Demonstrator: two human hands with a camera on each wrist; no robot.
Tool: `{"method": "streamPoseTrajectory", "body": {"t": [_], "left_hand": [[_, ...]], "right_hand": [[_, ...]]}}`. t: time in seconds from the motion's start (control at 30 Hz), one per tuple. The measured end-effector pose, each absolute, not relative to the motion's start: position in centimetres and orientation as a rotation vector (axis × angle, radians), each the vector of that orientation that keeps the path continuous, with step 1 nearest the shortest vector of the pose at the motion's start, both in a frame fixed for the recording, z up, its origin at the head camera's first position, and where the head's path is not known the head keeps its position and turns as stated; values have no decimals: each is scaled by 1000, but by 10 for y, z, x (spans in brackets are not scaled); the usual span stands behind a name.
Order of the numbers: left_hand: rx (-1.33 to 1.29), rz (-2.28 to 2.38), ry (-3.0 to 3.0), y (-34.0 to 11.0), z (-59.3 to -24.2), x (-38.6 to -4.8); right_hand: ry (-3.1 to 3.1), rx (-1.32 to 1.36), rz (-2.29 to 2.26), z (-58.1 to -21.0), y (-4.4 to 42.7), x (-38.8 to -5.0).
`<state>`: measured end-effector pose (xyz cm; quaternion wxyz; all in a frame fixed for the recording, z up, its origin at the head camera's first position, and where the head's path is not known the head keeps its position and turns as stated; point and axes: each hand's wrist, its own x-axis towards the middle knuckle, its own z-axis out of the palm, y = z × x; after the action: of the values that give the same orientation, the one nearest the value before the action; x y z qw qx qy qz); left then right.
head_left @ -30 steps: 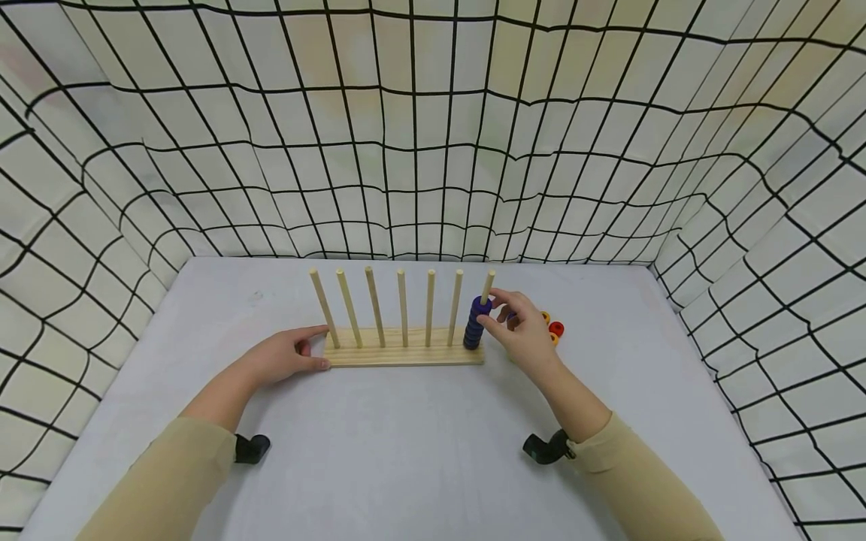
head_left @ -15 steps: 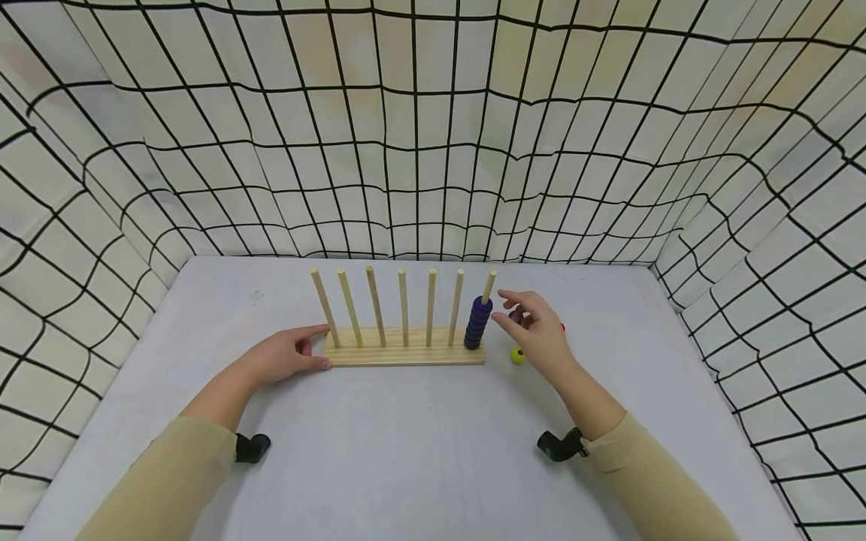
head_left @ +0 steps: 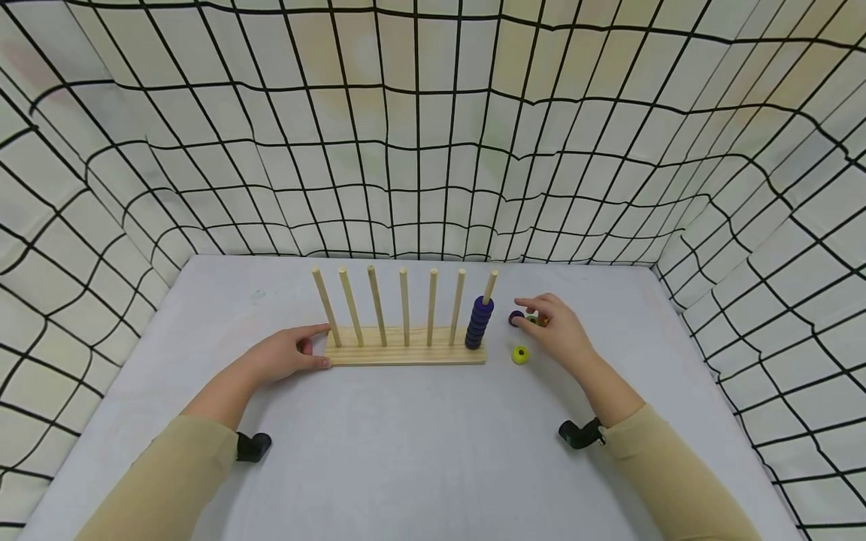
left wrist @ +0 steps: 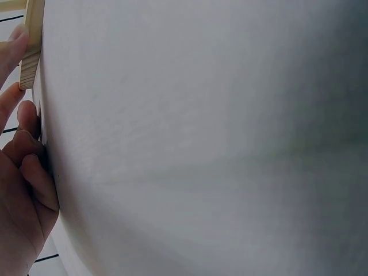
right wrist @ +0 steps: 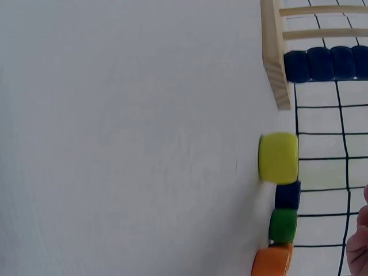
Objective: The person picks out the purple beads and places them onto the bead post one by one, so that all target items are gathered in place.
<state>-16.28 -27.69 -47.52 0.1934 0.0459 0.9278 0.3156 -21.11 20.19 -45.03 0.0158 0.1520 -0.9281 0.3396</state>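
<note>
A wooden base (head_left: 379,356) with several upright pegs stands on the white table. Its rightmost peg carries a stack of dark blue beads (head_left: 477,324); the other pegs are bare. My left hand (head_left: 287,353) holds the base's left end, thumb at the front corner and forefinger at the back. Over the loose beads right of the base is my right hand (head_left: 555,330), thumb and forefinger apart, with nothing seen between them. A loose blue bead (head_left: 516,318) lies by its fingertips. Nearer me sits a yellow bead (head_left: 519,355).
Green (right wrist: 283,225) and orange (right wrist: 270,261) beads lie beyond the yellow one in the right wrist view, partly hidden by my hand in the head view. A black grid net (head_left: 419,150) over pale cloth encloses the table's back and sides.
My right hand has left the blue stack and moved right to the loose beads, uncovering the yellow and blue ones. My left hand and the base have stayed put.
</note>
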Motion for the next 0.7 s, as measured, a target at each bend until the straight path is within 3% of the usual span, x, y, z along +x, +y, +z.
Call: {"method": "streamPoseTrajectory", "body": {"t": [0.7], "left_hand": [[120,862,2609,-277,-475,-164]], "right_hand": [[-3147,338,812,-461,212,-230]]}}
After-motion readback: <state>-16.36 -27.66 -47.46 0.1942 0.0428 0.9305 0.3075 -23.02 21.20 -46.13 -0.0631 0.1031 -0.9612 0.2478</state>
